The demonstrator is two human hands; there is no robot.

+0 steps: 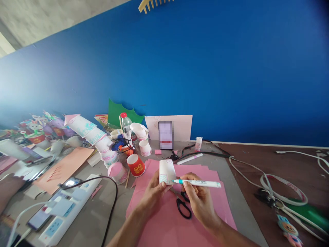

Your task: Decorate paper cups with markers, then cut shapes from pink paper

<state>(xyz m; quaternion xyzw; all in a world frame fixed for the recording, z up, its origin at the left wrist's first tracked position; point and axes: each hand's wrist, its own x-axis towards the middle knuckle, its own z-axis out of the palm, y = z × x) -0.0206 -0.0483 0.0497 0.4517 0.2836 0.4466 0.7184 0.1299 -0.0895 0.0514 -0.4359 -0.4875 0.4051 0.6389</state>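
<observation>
My left hand (154,192) holds a white paper piece (166,169) upright; whether it is a cup or a rolled tube I cannot tell. Pink lines mark its upper right corner, and teal lines cover its lower left. In my right hand (199,199) is a white acrylic marker (205,183) with a teal tip end. That tip meets the lower part of the paper piece. Scissors with black handles (184,209) lie under my hands on pink paper sheets (159,230), their blades partly hidden.
A red paper cup (136,165), a tower of decorated cups (95,135) and a bottle (125,121) stand left. Behind, a phone (166,135) leans against pale card. A capped marker (190,159) lies near cables. A power strip (69,209) and another person's arm (9,188) are far left.
</observation>
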